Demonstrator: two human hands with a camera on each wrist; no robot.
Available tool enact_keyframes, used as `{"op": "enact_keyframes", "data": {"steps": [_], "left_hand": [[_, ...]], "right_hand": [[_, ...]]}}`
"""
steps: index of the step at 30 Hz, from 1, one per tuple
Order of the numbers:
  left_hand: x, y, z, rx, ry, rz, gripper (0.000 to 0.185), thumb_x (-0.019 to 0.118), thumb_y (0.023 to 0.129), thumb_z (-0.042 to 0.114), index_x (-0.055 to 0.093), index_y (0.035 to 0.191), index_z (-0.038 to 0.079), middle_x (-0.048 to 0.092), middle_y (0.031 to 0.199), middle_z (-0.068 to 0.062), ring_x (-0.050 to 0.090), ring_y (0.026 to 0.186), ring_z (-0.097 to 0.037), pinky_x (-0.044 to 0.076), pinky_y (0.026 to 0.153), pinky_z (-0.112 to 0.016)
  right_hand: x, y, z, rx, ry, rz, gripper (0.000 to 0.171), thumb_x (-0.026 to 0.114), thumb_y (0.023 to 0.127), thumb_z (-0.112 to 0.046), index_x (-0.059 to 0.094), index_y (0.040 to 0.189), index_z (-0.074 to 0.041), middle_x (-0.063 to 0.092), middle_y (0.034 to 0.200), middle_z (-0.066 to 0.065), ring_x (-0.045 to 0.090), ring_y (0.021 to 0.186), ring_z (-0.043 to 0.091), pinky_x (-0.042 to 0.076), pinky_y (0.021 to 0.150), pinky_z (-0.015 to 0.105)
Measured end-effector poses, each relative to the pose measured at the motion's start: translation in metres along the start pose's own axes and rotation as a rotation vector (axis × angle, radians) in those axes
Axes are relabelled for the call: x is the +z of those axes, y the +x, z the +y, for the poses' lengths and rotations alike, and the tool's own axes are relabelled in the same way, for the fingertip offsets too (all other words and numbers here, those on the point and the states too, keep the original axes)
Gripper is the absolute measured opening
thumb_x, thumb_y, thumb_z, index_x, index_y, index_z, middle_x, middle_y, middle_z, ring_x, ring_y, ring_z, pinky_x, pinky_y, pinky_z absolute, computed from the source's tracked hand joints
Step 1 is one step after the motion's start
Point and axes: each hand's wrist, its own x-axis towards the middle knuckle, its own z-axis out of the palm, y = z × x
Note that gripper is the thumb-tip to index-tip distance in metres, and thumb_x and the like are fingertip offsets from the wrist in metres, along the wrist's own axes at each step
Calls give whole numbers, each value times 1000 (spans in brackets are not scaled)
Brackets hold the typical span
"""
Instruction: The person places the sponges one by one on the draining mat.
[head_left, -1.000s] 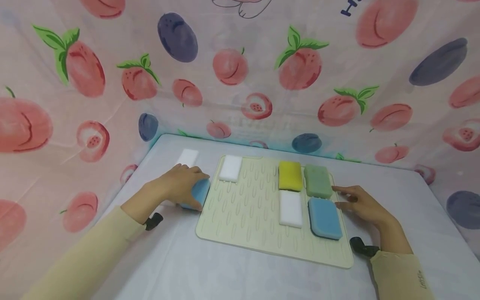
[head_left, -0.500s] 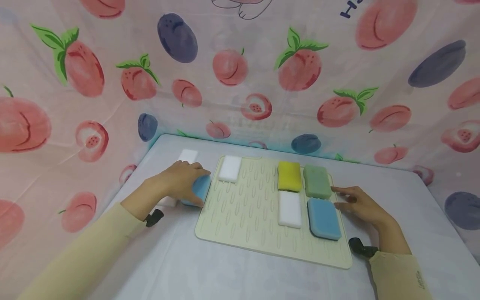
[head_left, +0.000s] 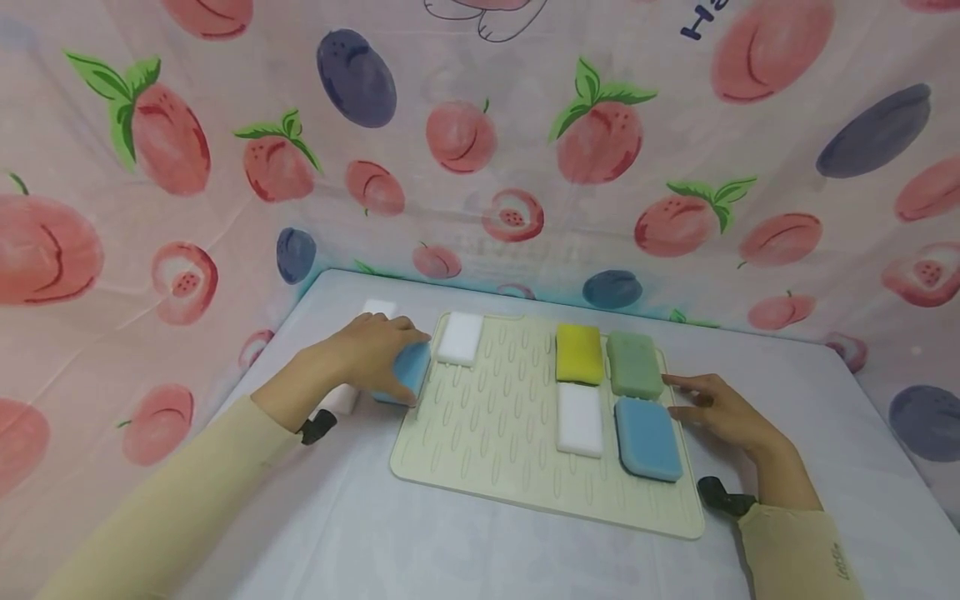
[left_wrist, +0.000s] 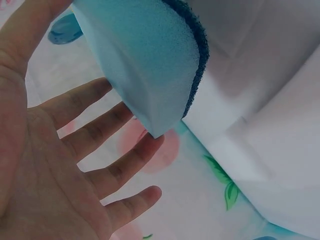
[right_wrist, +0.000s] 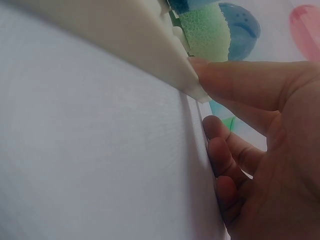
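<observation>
My left hand [head_left: 363, 357] grips a blue sponge [head_left: 409, 372] and holds it tilted at the left edge of the pale green ribbed mat [head_left: 487, 421]. In the left wrist view the blue sponge [left_wrist: 145, 60] sits between thumb and fingers [left_wrist: 95, 140], off the table. My right hand [head_left: 712, 408] rests on the table at the mat's right edge; its thumb [right_wrist: 250, 82] touches the mat's rim [right_wrist: 125, 35], and its fingers curl loosely. On the mat lie a white sponge [head_left: 460, 337], a yellow one [head_left: 579, 352], a green one [head_left: 634, 364], another white one [head_left: 580, 418] and a second blue one [head_left: 648, 437].
Two white blocks lie off the mat on the left: one far [head_left: 378, 308], one by my left wrist [head_left: 341, 400]. A fruit-print cloth [head_left: 480, 150] walls in the white table [head_left: 450, 542] at back and sides.
My left hand has raised the blue sponge and carried it a little right and away, to the mat's edge. A white block shows by the wrist. The right hand has stayed put.
</observation>
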Motion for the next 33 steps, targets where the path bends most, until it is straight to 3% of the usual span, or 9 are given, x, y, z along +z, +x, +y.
{"op": "enact_keyframes", "data": {"steps": [20,33], "left_hand": [[-11,18,12,-6,14,-4,95,86,74,62,53,153,21,56,148,-6,55,125,-36,37,116,-59],[-26,46,32,36,69,5,95,82,75,68,53,152,21,56,147,-5,57,122,-34,41,112,-55]], "right_hand": [[-1,2,0,3,-8,4,68,75,93,-30,51,154,-11,42,145,26,42,126,45,43,98,63],[-1,0,0,2,6,-2,68,76,93,-29,52,153,-10,41,145,27,41,123,42,42,94,57]]}}
